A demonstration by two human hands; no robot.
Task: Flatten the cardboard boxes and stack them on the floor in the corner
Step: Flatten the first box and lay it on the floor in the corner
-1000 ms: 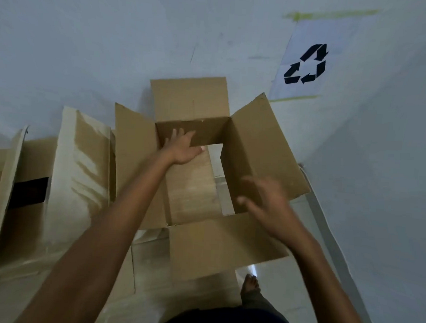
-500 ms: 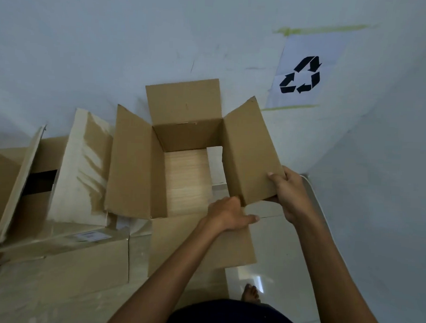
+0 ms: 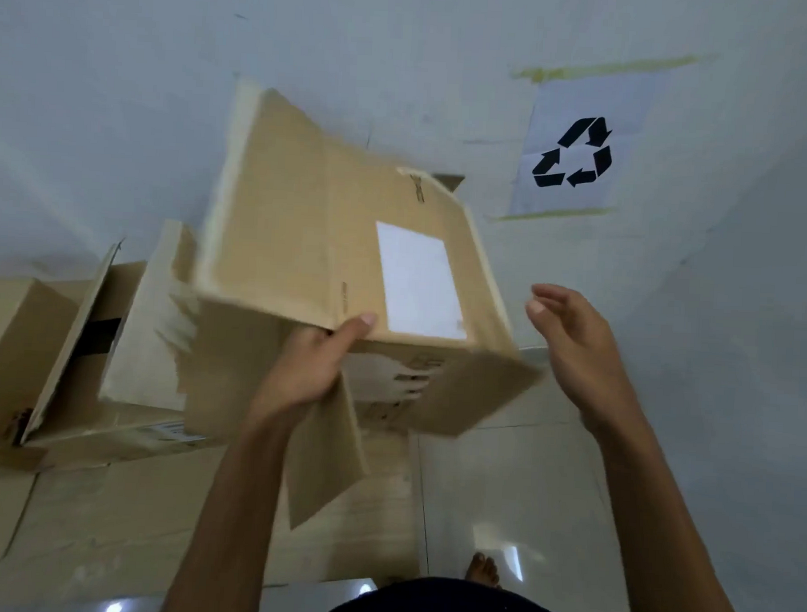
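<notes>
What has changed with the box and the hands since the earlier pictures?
The box was lifted and tipped over, so its side with a white label faces the camera. The left hand now grips its lower edge; the right hand let go and is open beside it. The boxes on the left and the recycling sign stayed.

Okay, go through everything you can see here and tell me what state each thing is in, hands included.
held box: lifted, tilted, not flattened, flaps hanging loose
left hand: grips the held box's near edge, thumb on top
right hand: open, apart from the box
left box: set down, not flattened, flaps open
flat cardboard: lying flat on the floor
recycling sign: taped to the wall
</notes>
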